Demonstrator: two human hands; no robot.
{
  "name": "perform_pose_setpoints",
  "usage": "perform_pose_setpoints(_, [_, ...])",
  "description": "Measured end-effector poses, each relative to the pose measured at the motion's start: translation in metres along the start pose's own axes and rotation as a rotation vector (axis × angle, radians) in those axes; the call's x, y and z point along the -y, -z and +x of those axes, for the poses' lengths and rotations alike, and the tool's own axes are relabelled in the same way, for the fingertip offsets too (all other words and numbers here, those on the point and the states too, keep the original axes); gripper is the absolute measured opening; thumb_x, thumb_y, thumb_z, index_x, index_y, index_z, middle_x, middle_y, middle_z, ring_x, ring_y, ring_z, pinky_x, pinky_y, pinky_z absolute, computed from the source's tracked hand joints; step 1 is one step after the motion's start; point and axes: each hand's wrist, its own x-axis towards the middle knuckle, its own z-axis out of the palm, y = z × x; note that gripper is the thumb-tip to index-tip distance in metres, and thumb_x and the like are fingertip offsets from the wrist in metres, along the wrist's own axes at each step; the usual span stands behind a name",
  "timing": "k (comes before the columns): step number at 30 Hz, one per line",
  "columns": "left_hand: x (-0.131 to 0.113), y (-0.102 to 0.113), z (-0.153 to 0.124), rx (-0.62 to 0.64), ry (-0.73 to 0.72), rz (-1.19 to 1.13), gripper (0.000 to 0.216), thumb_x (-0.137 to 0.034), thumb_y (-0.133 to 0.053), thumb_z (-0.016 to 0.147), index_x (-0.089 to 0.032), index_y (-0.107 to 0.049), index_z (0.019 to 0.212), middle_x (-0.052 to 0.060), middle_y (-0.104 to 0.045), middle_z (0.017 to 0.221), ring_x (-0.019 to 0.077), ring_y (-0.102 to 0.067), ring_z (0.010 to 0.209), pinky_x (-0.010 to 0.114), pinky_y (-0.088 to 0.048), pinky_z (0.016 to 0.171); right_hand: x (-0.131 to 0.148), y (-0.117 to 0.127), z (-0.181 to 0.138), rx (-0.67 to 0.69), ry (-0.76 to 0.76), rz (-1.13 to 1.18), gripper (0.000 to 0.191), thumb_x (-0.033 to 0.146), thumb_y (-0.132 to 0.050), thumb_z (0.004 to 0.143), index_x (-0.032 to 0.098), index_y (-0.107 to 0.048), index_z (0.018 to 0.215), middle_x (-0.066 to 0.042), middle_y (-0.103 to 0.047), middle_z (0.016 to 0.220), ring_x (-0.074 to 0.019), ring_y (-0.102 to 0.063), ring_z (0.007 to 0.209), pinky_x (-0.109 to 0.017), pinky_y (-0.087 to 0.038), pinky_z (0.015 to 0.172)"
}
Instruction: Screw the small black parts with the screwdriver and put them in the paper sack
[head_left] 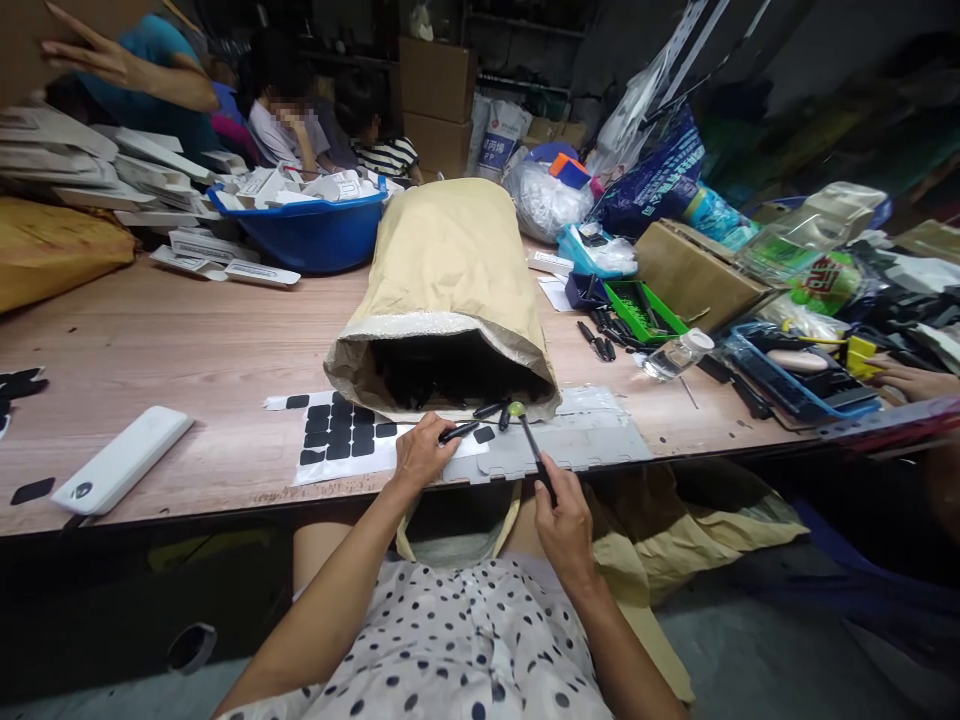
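My left hand point(426, 452) is closed, thumb and fingers pinching a slim black plastic piece point(459, 432) just above the near edge of the wood-grain worktop point(217, 330). My right hand point(562, 510) is wrapped round a thin dark-handled tool with a yellow-green rounded head point(531, 440), its tip beside loose black pieces point(491, 408) at the sack's lip. With the worktop's edge so close, a weak pinch could drop my piece onto my lap or into the open yellowish bag point(514, 508) below. A careless sweep of the tool might scatter the loose ones, or the white sheet of black rounded stickers point(351, 430) could catch under my left wrist and crease. The big tan paper sack point(454, 250) lies on its side, mouth towards me; if nudged, it might spill.

I can't make out how much its dark inside holds. My fingers cover one end of the piece, and my right palm hides the handle's end.
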Motion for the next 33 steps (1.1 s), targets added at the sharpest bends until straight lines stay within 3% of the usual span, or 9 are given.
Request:
perform_pose_setpoints(6, [0.003,-0.002,0.0,-0.025,-0.025,0.001,0.019,-0.03,-0.068,0.083,-0.03,-0.075,0.101,-0.002,-0.07,0.099,0.0159,-0.066,0.081,0.026,-0.048,0.072,-0.016,-0.001,0.003,0.098,-0.183,-0.261,0.044,0.017,-0.047,0.089,0.026,-0.07,0.126,-0.005,-0.06,0.095,-0.0156,-0.06,0.074,-0.024,-0.046,0.06])
perform_pose_setpoints(15, [0.008,-0.002,0.0,-0.087,-0.091,-0.01,0.015,-0.025,-0.069,0.08,-0.027,-0.072,0.095,-0.001,-0.069,0.095,0.0149,-0.064,0.075,0.025,-0.049,0.069,-0.005,-0.004,0.01,0.21,-0.129,-0.407,0.047,0.01,-0.057,0.087,0.028,-0.068,0.129,-0.003,-0.055,0.093,-0.0107,-0.051,0.063,-0.022,-0.033,0.052])
perform_pose_setpoints(18, [0.01,-0.001,-0.009,-0.093,-0.207,-0.042,0.014,-0.024,-0.067,0.082,-0.026,-0.071,0.095,-0.001,-0.067,0.092,0.0143,-0.063,0.073,0.025,-0.05,0.068,-0.005,-0.004,0.011,0.21,-0.126,-0.404,0.046,0.01,-0.058,0.086,0.027,-0.068,0.128,-0.003,-0.055,0.092,-0.01,-0.049,0.062,-0.022,-0.032,0.051])
perform_pose_setpoints(21, [0.013,-0.004,-0.031,-0.123,-0.4,-0.038,0.013,-0.024,-0.067,0.082,-0.025,-0.071,0.094,0.003,-0.067,0.096,0.0187,-0.064,0.085,0.03,-0.052,0.076,-0.005,-0.006,0.01,0.196,-0.126,-0.39,0.045,0.009,-0.058,0.086,0.026,-0.069,0.127,-0.002,-0.055,0.092,-0.0094,-0.047,0.062,-0.021,-0.031,0.052])
perform_pose_setpoints(26, [0.017,-0.021,-0.076,-0.076,-0.641,0.111,0.015,-0.027,-0.073,0.077,-0.023,-0.073,0.091,0.011,-0.055,0.143,0.0326,-0.051,0.126,0.049,-0.045,0.103,-0.008,-0.01,0.008,0.166,-0.136,-0.361,0.045,0.01,-0.057,0.086,0.027,-0.069,0.126,-0.002,-0.055,0.093,-0.0088,-0.044,0.061,-0.022,-0.028,0.051])
perform_pose_setpoints(29, [0.025,-0.035,-0.087,-0.029,-0.677,0.234,0.01,-0.026,-0.072,0.077,-0.022,-0.072,0.086,0.008,-0.043,0.157,0.0348,-0.04,0.14,0.051,-0.039,0.111,-0.011,-0.01,0.007,0.157,-0.132,-0.338,0.045,0.011,-0.057,0.086,0.028,-0.07,0.125,-0.002,-0.055,0.092,-0.009,-0.044,0.061,-0.022,-0.028,0.05])
perform_pose_setpoints(33, [0.039,-0.051,-0.086,-0.084,-0.684,0.348,0.003,-0.021,-0.068,0.079,-0.022,-0.07,0.081,0.006,-0.04,0.16,0.0319,-0.037,0.144,0.047,-0.038,0.114,-0.011,-0.011,0.007,0.142,-0.113,-0.322,0.045,0.012,-0.054,0.087,0.028,-0.07,0.126,-0.003,-0.055,0.092,-0.0098,-0.045,0.062,-0.022,-0.03,0.05])
